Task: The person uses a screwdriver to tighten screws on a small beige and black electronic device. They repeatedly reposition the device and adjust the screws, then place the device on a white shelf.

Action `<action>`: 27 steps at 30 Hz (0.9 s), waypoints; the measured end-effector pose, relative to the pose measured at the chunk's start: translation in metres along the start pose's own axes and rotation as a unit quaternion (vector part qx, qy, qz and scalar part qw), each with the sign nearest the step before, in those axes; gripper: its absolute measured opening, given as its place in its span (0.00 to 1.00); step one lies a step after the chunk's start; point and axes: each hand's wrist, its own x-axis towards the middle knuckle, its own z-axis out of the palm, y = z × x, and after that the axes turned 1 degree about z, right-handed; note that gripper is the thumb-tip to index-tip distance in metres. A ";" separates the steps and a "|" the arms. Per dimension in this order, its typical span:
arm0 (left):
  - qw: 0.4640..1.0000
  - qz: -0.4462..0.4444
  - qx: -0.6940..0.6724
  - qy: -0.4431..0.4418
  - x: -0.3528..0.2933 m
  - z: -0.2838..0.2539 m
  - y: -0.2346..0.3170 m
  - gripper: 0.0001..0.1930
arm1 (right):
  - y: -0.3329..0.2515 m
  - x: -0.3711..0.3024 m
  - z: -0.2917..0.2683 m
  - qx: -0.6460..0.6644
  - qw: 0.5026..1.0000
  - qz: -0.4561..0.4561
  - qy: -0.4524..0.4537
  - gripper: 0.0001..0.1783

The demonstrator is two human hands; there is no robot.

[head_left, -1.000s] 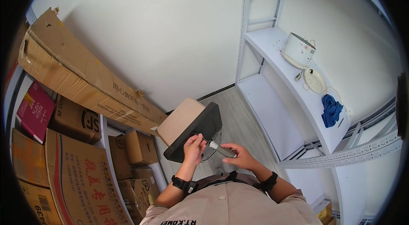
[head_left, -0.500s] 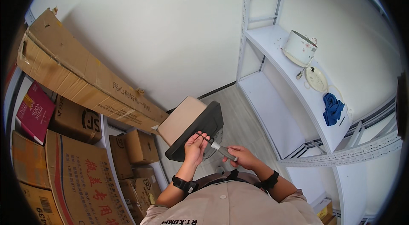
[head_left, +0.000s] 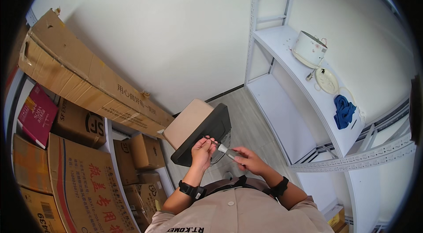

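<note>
While a pale shelf [head_left: 269,38] fills our right side, a long box [head_left: 92,72] slants across our left. Ahead of us sits a tan box [head_left: 188,123] against a black panel [head_left: 215,128]. Smaller are the white pot [head_left: 309,51] and blue cloth [head_left: 343,113], both on the shelf.

Our left hand [head_left: 202,152] pinches the tool [head_left: 228,151] near its thin tip; our right hand [head_left: 248,160] grips the far end. The tool thus lies between our hands, near the panel; whether it touches the panel, we cannot tell. We judge it light, stiff and not fragile, best held around its grey handle [head_left: 231,154], below the white collar [head_left: 222,148].
</note>
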 end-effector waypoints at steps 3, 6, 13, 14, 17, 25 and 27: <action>1.000 -0.008 -0.014 -0.008 0.000 -0.004 -0.001 0.08 | -0.002 -0.003 0.002 0.057 0.997 0.061 -0.002 0.23; 0.999 -0.024 -0.023 -0.010 -0.004 -0.002 0.001 0.08 | 0.001 -0.003 0.001 0.035 0.997 0.061 0.008 0.22; 0.999 -0.031 -0.017 0.006 -0.006 -0.002 0.001 0.07 | 0.001 -0.004 0.004 -0.065 0.997 -0.013 0.034 0.23; 0.999 -0.029 -0.009 0.015 -0.005 -0.001 0.001 0.06 | 0.003 -0.004 0.004 -0.072 0.996 -0.016 0.041 0.24; 0.999 -0.025 0.003 0.020 0.002 -0.006 -0.006 0.06 | 0.020 0.005 0.000 -0.158 0.972 -0.163 0.057 0.25; 0.999 0.000 -0.037 0.007 0.000 -0.001 -0.005 0.10 | 0.008 -0.004 0.004 -0.046 0.998 -0.041 0.019 0.27; 0.999 0.003 -0.044 0.009 0.000 -0.002 -0.006 0.11 | 0.007 -0.004 0.004 0.009 1.000 0.007 0.003 0.25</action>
